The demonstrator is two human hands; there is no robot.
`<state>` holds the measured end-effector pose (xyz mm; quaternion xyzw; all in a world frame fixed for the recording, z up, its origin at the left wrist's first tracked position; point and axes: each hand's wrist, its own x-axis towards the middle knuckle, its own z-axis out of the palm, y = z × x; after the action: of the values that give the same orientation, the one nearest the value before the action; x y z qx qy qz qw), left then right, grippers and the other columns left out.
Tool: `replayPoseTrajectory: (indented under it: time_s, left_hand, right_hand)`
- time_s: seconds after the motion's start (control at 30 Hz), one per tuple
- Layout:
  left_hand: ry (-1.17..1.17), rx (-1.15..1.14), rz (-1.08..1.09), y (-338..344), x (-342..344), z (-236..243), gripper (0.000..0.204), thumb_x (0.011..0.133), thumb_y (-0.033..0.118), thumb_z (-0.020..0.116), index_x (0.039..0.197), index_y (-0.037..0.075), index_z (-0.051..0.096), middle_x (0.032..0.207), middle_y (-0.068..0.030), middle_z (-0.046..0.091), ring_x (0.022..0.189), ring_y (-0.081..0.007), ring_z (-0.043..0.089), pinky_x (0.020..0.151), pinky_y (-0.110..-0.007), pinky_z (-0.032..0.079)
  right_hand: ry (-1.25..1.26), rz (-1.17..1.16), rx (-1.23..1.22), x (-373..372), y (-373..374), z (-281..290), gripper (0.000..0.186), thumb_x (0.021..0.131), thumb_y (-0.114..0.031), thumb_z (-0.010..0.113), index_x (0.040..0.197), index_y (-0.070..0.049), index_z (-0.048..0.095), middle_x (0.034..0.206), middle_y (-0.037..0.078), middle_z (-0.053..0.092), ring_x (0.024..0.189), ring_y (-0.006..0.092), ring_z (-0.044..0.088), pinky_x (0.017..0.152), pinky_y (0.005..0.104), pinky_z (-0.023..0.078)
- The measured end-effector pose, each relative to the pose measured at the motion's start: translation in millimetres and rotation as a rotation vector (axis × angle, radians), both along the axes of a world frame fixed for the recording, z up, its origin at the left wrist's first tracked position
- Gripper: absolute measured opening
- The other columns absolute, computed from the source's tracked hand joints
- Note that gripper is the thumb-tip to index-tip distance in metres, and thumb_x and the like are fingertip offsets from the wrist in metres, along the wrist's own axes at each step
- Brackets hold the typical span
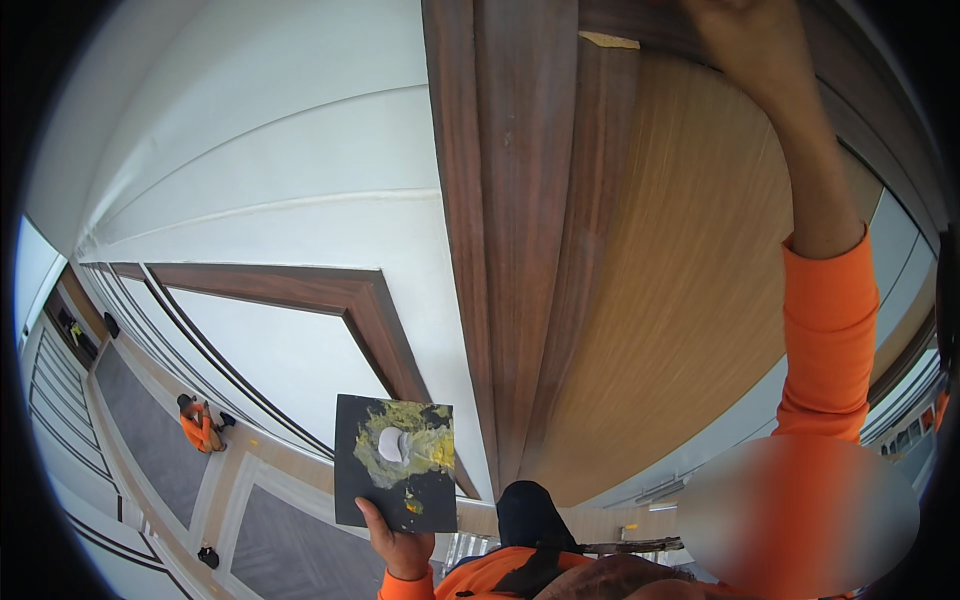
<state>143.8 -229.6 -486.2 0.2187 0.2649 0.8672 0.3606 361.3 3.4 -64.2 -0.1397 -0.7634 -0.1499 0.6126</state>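
Note:
My left hand [402, 550] grips a square dark board [432, 512] by its lower edge, thumb on its face. Smeared over the board is dried yellow-green filler [378, 462], with a lump of white paste [393, 446] near its middle. My right hand [755, 45] is raised to the upper part of the dark brown wooden door frame [520, 200]. Its fingers are blurred and partly cut off by the top edge, so whatever they hold is hidden. A pale raw patch [610, 41] shows at the frame's upper corner, left of this hand.
A light brown wood door panel [690, 240] fills the space beside the frame. White wall [300, 150] stretches left, with brown trim [385, 310]. Further left, a person in orange [202, 426] sits low by a railing [230, 360]. Grey patterned flooring [300, 545] lies below.

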Motion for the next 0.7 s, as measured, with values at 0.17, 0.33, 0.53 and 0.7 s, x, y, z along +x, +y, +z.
replayPoseTrajectory:
  time_s: [0.17, 0.33, 0.53, 0.7]
  left_hand:
    - [-0.022, -0.011, -0.008, -1, -1, 1, 0.067, 0.107, 0.055, 0.035, 0.153, 0.007, 0.033, 0.142, -0.0115, 0.052, 0.125, -0.0274, 0.058, 0.106, -0.043, 0.048]
    - [-0.063, -0.045, -0.001, -2, -4, -2, 0.067, 0.106, 0.056, 0.038, 0.152, 0.007, 0.035, 0.14, -0.0106, 0.053, 0.122, -0.0266, 0.058, 0.104, -0.042, 0.049]
    - [-0.087, -0.049, -0.014, -3, -4, -4, 0.068, 0.105, 0.058, 0.039, 0.151, 0.008, 0.037, 0.138, -0.0099, 0.055, 0.12, -0.0258, 0.059, 0.103, -0.041, 0.049]
    - [-0.084, -0.033, -0.024, -1, -5, -9, 0.065, 0.107, 0.055, 0.035, 0.15, 0.006, 0.038, 0.139, -0.0106, 0.055, 0.123, -0.0253, 0.058, 0.105, -0.04, 0.048]
  right_hand:
    - [-0.038, -0.1, -0.006, 0, -5, 4, 0.019, 0.095, -0.013, 0.07, 0.109, 0.001, 0.071, 0.094, 0.007, 0.072, 0.087, 0.013, 0.062, 0.081, 0.0312, 0.05]
    - [-0.019, -0.222, 0.069, -5, 1, 1, 0.016, 0.094, -0.014, 0.073, 0.101, 0.001, 0.07, 0.086, 0.004, 0.07, 0.078, 0.0109, 0.059, 0.074, 0.0299, 0.049]
    - [-0.019, -0.204, 0.067, -11, 4, 3, 0.015, 0.092, -0.013, 0.074, 0.099, 0.0, 0.072, 0.083, 0.002, 0.068, 0.075, 0.0098, 0.057, 0.071, 0.0289, 0.047]
    - [-0.04, -0.204, 0.055, -12, 6, 6, 0.015, 0.092, -0.012, 0.074, 0.101, 0.0, 0.073, 0.085, 0.003, 0.07, 0.077, 0.0106, 0.059, 0.073, 0.0295, 0.048]
